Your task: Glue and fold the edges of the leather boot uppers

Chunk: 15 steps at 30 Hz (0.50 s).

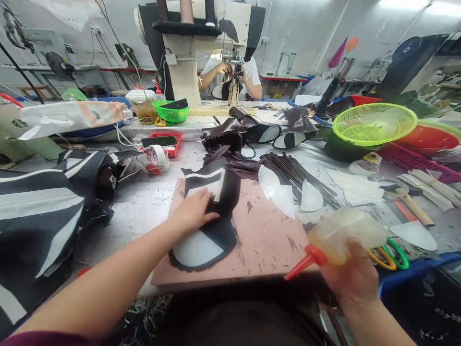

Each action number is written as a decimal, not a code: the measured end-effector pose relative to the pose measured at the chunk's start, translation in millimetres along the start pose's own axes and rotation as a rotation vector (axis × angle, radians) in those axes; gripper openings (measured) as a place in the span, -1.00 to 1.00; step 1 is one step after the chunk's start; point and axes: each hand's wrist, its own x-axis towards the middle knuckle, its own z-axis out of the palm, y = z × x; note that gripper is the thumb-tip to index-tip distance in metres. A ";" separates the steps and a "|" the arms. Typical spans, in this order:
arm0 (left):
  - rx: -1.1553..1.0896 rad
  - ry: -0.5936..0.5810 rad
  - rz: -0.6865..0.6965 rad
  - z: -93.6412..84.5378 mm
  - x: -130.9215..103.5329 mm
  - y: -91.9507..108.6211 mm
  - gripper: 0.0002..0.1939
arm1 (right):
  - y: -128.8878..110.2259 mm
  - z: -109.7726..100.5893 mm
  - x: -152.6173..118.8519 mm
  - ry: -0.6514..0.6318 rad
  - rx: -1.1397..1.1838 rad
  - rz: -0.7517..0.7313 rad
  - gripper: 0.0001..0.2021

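Note:
My left hand [192, 210] lies on a black boot upper [226, 226], its fingers stretched out and its thumb apart. The upper carries white reinforcing pieces and lies on a pinkish board [266, 235]. My right hand [351, 274] is wrapped round a translucent squeeze bottle [349, 233] with yellowish liquid inside. Its red nozzle [306, 259] points down and to the left, above the board's near right corner. White half-round pieces [284, 199] overlap the board's far right corner.
Black upper pieces [39, 206] are heaped at the left. Dark strips [291, 173] and brown uppers [252, 127] lie behind the board. Scissors [396, 253] lie by my right hand. Baskets [374, 124] stand at the right. Across the table, a person works at a sewing machine [187, 67].

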 end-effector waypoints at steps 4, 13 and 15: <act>-0.033 -0.333 0.192 -22.6 -27.9 -10.5 -0.46 | -30.4 -15.9 8.8 0.006 -0.022 -0.037 -0.49; 0.286 -0.402 0.276 -81.7 -42.4 -12.0 -0.47 | -38.8 -35.0 22.5 0.029 -0.001 -0.031 -0.22; 0.283 -0.348 0.297 -85.5 -35.2 11.4 -0.46 | -35.2 -31.7 25.8 -0.019 -0.054 -0.071 -0.19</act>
